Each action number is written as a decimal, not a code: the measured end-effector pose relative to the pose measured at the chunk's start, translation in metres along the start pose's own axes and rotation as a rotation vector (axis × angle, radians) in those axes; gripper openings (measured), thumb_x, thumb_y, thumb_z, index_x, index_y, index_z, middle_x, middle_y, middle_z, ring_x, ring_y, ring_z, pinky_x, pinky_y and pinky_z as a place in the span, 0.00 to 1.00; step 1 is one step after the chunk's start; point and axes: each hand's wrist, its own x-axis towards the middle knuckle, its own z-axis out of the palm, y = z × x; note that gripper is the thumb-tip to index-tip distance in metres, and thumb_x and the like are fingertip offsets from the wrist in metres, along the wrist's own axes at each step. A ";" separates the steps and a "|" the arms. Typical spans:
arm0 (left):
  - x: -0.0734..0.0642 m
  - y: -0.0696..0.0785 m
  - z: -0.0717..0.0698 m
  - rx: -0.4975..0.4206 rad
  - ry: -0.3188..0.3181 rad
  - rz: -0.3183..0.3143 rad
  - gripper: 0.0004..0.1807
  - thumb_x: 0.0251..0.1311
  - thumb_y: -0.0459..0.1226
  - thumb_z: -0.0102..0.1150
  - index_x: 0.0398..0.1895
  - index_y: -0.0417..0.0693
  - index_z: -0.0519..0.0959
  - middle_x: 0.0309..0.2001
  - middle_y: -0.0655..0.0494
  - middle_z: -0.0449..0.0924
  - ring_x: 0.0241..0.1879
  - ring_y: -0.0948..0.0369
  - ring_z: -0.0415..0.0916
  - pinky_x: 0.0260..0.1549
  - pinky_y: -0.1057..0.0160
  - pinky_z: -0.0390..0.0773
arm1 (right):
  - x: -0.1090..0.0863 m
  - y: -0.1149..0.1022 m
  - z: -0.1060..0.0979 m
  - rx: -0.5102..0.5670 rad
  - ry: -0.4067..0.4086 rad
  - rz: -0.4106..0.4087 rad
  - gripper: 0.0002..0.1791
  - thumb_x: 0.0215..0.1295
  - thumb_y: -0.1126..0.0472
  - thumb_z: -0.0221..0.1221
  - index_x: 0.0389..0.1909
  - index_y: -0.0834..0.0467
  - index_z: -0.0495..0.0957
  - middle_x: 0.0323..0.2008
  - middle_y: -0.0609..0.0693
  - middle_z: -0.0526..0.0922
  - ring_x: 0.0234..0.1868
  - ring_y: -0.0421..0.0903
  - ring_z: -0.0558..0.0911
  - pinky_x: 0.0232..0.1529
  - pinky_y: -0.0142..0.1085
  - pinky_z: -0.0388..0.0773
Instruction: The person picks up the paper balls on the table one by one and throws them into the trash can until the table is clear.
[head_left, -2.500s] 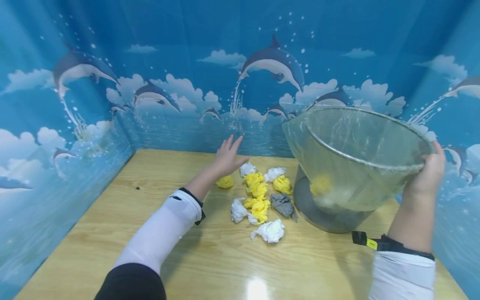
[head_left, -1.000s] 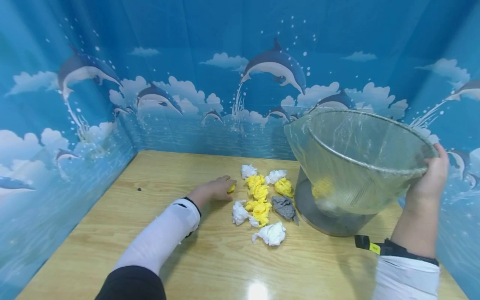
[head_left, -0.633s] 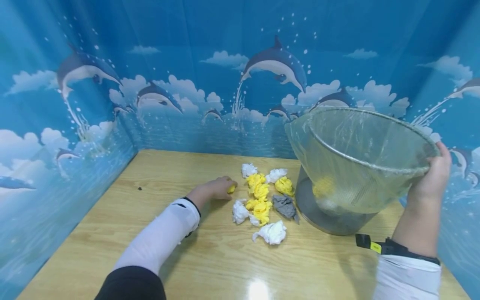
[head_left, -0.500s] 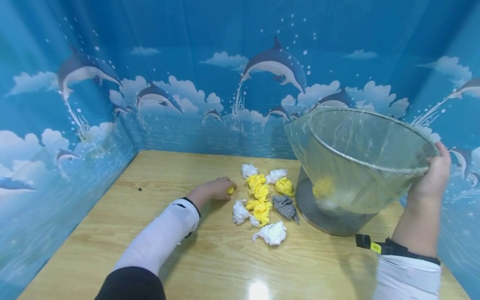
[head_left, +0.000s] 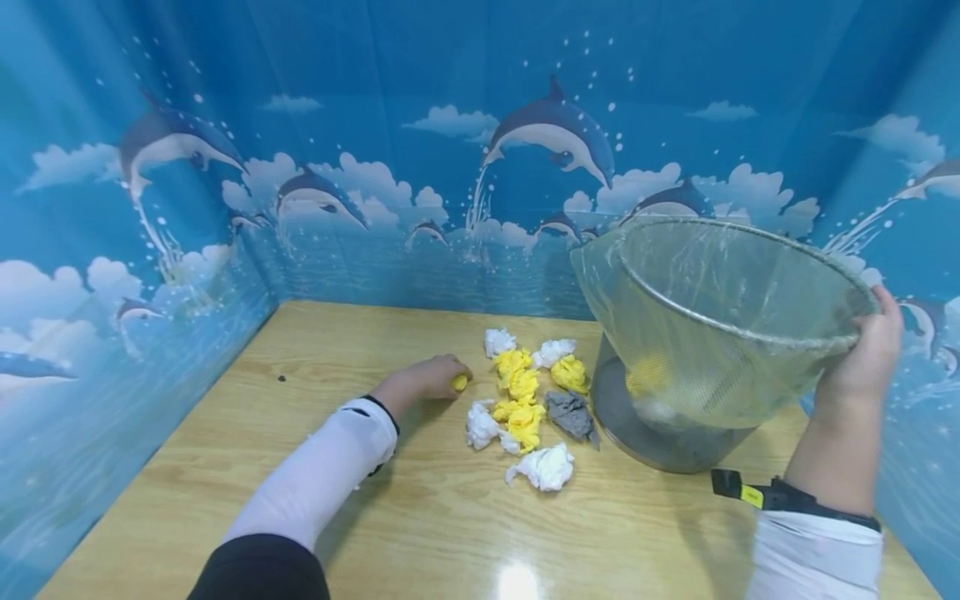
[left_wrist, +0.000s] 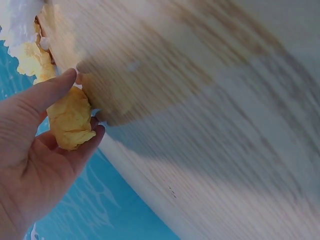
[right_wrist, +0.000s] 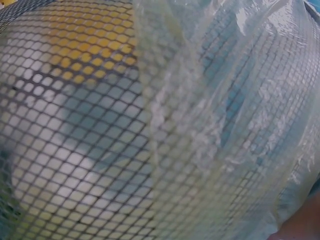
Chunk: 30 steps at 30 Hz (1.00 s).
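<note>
My left hand (head_left: pixel 433 379) is low over the table, left of the pile, with thumb and fingers curled round a crumpled yellow paper ball (head_left: pixel 460 382). In the left wrist view that paper ball (left_wrist: pixel 71 120) lies between the thumb and the fingers. My right hand (head_left: pixel 862 358) grips the right rim of a mesh wastebasket (head_left: pixel 675 450) lined with a translucent bag (head_left: pixel 720 367). Through the mesh wall (right_wrist: pixel 105 120), the right wrist view shows blurred yellow and white shapes inside. Most of the right hand is outside that wrist view.
Several crumpled papers lie between hand and basket: yellow ones (head_left: pixel 517 375), white ones (head_left: pixel 546 468) and a grey one (head_left: pixel 570 414). A small dark speck (head_left: pixel 282 378) is on the wooden table (head_left: pixel 300 467) at left. A dolphin-print curtain (head_left: pixel 420 125) encloses the back and sides.
My left hand, earlier spread above the table, has come down and taken hold of the yellow paper ball. It has hardly shifted in the last second. My right hand keeps its grip on the rim.
</note>
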 end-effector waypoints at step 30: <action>0.007 0.006 -0.019 -0.138 0.206 -0.049 0.24 0.67 0.40 0.57 0.65 0.47 0.70 0.64 0.45 0.71 0.65 0.48 0.67 0.64 0.49 0.69 | 0.001 0.000 -0.001 -0.023 -0.013 -0.004 0.38 0.63 0.69 0.32 0.73 0.40 0.54 0.74 0.30 0.42 0.70 0.29 0.50 0.70 0.25 0.43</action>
